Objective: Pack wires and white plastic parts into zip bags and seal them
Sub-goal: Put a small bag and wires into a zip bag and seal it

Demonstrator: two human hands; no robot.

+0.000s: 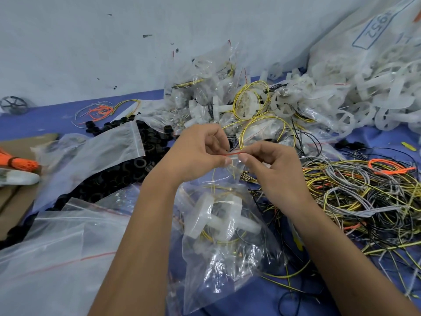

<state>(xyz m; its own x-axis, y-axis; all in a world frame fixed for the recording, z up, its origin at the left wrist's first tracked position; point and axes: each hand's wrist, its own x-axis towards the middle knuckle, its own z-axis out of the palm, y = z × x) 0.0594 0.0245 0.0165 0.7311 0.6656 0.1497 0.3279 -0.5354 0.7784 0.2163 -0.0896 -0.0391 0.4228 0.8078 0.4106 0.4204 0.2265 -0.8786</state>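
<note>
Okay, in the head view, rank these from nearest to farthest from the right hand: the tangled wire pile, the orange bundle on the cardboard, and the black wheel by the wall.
Measured from the right hand:
1. Tangled wire pile: just to its right on the blue table.
2. Orange bundle: far left, on the cardboard.
3. Black wheel: far left corner, against the wall.

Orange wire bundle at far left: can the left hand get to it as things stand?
Probably not right away. The left hand is pinching the zip bag strip together with the right hand. Once it lets go, nothing tall stands between it and the orange wire bundle.
</note>
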